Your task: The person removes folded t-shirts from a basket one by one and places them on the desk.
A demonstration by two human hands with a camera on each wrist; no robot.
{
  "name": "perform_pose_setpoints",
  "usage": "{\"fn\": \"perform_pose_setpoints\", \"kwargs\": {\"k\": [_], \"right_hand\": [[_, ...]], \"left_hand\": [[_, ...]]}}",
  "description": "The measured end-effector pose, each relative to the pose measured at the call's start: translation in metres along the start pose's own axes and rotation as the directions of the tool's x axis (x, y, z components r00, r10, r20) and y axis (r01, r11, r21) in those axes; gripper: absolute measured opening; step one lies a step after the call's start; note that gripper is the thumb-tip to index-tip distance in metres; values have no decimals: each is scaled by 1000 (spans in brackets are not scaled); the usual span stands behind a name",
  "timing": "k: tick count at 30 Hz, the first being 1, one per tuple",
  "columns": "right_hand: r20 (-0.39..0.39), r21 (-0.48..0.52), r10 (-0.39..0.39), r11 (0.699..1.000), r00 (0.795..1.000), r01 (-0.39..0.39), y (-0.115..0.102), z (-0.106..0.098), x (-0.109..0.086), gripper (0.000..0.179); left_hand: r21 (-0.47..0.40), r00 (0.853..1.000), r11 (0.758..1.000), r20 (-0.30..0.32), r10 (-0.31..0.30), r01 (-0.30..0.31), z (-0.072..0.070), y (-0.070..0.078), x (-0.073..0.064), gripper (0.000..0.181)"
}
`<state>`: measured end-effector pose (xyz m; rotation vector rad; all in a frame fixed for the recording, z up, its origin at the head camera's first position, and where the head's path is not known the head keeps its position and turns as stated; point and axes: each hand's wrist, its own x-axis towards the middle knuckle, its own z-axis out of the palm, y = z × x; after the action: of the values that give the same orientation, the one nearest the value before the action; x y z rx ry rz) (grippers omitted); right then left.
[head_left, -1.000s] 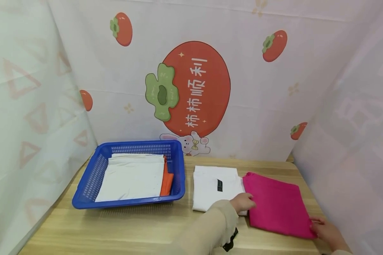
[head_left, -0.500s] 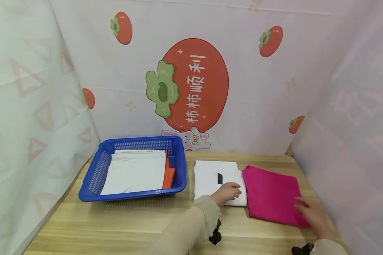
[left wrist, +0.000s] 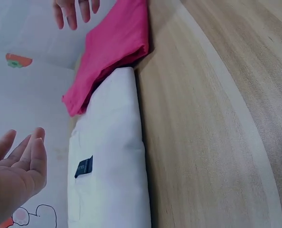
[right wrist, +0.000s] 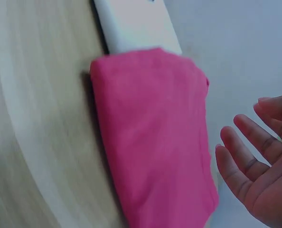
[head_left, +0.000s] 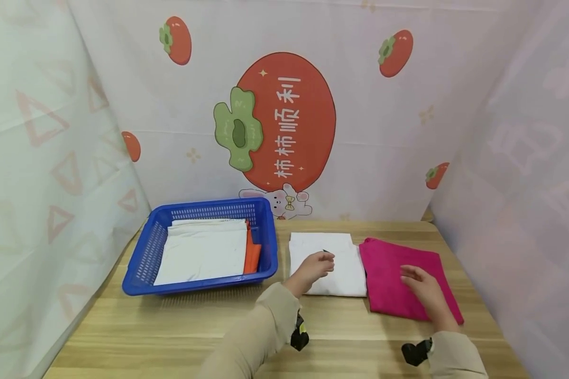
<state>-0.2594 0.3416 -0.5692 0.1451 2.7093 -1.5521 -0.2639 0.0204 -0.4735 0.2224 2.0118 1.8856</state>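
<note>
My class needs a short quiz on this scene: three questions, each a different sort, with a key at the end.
1. Fill the gap: the blue basket holds white cloth and ____ cloth.

2. True or false: neither the left hand nor the right hand, which hovers above the pink cloth, holds anything.

3. Which shows a dark label?
A) the pink cloth
B) the white cloth outside the basket
C) the white cloth inside it

Key: 1. orange; 2. true; 3. B

From the magenta cloth (head_left: 388, 284), the right hand (head_left: 424, 290) has been lifted and the left hand (head_left: 314, 270) drawn over the white garment (head_left: 345, 278).
</note>
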Motion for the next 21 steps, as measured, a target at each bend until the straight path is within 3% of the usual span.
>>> {"fn": "perform_pose_setpoints", "kwargs": {"k": [8,16,21], "right_hand": [[-3,88,-37,995,999,37,-36,38,-5,49],[98,221,-71,974,993,47,-137,58,-47,44],[119,288,-13,957,993,-21,-165,78,-53,38]], "left_hand": [[-70,999,997,-29,29,-31,-20,8,-21,35],[-81,998,996,-44,35,-39,-39,15,-40,32],[-113,997,993,-68,36,-44,-46,12,-49,32]]}}
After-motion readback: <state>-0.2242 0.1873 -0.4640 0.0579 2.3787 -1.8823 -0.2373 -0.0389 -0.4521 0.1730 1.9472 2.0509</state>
